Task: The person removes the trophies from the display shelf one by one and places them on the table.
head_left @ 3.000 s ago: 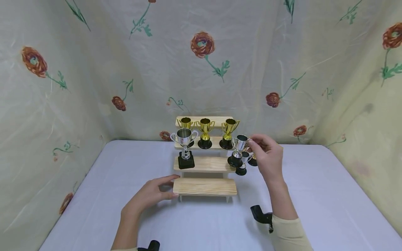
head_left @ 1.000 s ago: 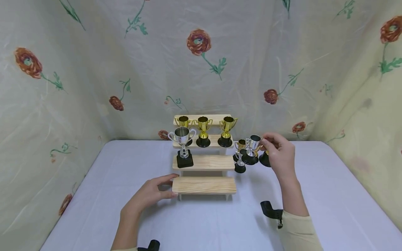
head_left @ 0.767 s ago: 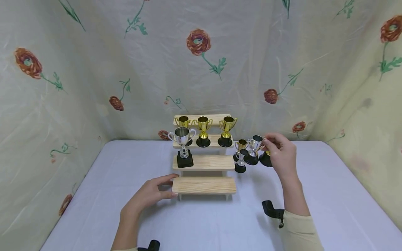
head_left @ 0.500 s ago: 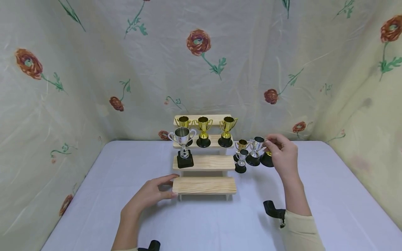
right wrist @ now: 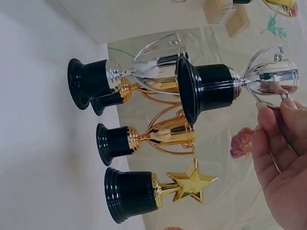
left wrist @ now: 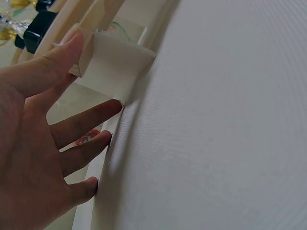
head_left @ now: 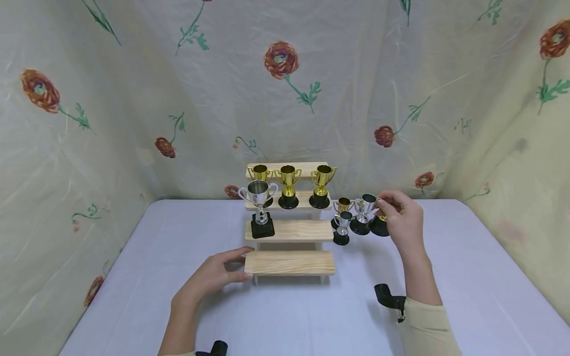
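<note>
My right hand (head_left: 403,217) pinches a silver trophy cup (head_left: 366,205) by one handle. In the right wrist view this cup (right wrist: 271,79) is held upright off the table, its black base in front of other trophies. My left hand (head_left: 209,279) holds the left end of the wooden stepped stand's (head_left: 289,263) lowest board between thumb and index finger; the other fingers (left wrist: 86,120) are spread near the tablecloth. A larger silver trophy (head_left: 261,217) stands at the left of the second step. Behind it, gold trophies (head_left: 288,185) line the third step.
Right of the stand are a small silver trophy (head_left: 343,230), a bronze-gold trophy cup (head_left: 342,203) and, partly behind the right hand, more trophies. The right wrist view shows a gold star trophy (right wrist: 192,184) among them. A flowered curtain (head_left: 311,133) hangs behind the table.
My right hand has carried the silver trophy from beside the second step's right end out to the right, slowing to a slight rightward drift lately. The left hand stays on the stand.
</note>
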Demonstrator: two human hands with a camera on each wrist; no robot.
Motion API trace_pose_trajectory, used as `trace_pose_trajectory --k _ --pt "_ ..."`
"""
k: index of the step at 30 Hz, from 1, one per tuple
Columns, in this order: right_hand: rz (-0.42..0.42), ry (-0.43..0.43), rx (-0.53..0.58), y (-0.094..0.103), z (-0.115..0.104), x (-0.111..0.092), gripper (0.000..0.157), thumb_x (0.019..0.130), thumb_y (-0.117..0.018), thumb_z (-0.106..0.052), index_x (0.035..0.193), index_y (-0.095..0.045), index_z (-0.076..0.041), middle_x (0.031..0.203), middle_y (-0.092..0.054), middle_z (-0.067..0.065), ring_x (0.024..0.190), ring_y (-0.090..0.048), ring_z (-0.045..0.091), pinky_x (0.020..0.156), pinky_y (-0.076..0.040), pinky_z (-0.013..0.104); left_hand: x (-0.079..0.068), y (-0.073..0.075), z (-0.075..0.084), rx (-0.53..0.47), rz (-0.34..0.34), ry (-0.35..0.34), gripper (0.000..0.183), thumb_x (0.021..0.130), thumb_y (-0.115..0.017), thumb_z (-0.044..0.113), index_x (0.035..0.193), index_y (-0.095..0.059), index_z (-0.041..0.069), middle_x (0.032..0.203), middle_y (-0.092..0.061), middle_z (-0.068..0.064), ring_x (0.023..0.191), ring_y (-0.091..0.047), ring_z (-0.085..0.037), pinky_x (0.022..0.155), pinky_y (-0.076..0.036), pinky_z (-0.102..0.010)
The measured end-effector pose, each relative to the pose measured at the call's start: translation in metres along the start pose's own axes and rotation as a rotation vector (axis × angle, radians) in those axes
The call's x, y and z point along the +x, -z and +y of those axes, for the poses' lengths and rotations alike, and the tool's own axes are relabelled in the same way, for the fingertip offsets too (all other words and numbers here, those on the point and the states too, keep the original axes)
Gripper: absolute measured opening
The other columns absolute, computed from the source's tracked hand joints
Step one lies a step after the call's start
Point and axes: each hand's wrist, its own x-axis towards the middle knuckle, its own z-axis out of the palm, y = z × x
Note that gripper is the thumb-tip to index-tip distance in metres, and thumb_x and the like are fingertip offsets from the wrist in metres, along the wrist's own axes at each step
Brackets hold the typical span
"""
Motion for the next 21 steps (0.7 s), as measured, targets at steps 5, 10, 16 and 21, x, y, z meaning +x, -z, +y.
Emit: trace_pose_trajectory --k 5,10,16,21 --pt "0.004 0.036 0.02 0.002 0.004 0.0 0.011 0.092 -0.067 -0.002 0.101 -0.071 0.003 0.089 -0.068 0.015 0.065 -0.06 -0.006 0.062 -0.052 0.01 0.0 0.0 -0.001 -0.004 0.003 -0.01 0.063 0.074 -0.083 0.042 0.133 -0.06 0.044 0.124 -0.07 0.003 0.135 -0.051 -0.028 0.112 -0.033 -0.064" --pt "0.004 0.02 0.013 0.003 0.01 0.001 0.008 0.091 -0.068 -0.001 0.098 -0.07 0.004 0.078 -0.066 -0.003 0.063 -0.06 -0.006 0.061 -0.052 0.01 0.001 0.0 -0.002 -0.003 0.001 -0.011 0.063 0.074 -0.083 0.043 0.132 -0.06 0.045 0.124 -0.07 0.003 0.136 -0.051 -0.028 0.112 -0.032 -0.065" --pt "-0.032 -0.01 0.007 0.0 0.019 0.001 0.008 0.091 -0.067 0.002 0.097 -0.069 0.005 0.078 -0.066 -0.001 0.063 -0.06 -0.004 0.063 -0.054 0.013 0.0 0.0 -0.001 -0.002 -0.001 -0.007 0.063 0.074 -0.083 0.043 0.132 -0.06 0.045 0.124 -0.07 0.003 0.136 -0.05 -0.028 0.112 -0.032 -0.065" --pt "-0.047 -0.01 -0.022 -0.003 0.026 0.003 0.008 0.091 -0.066 0.004 0.097 -0.069 0.006 0.083 -0.066 0.009 0.064 -0.059 -0.006 0.062 -0.054 0.013 0.0 0.0 0.0 -0.002 -0.001 -0.006 0.063 0.074 -0.083 0.043 0.133 -0.06 0.045 0.125 -0.07 0.003 0.136 -0.05 -0.028 0.112 -0.032 -0.066"
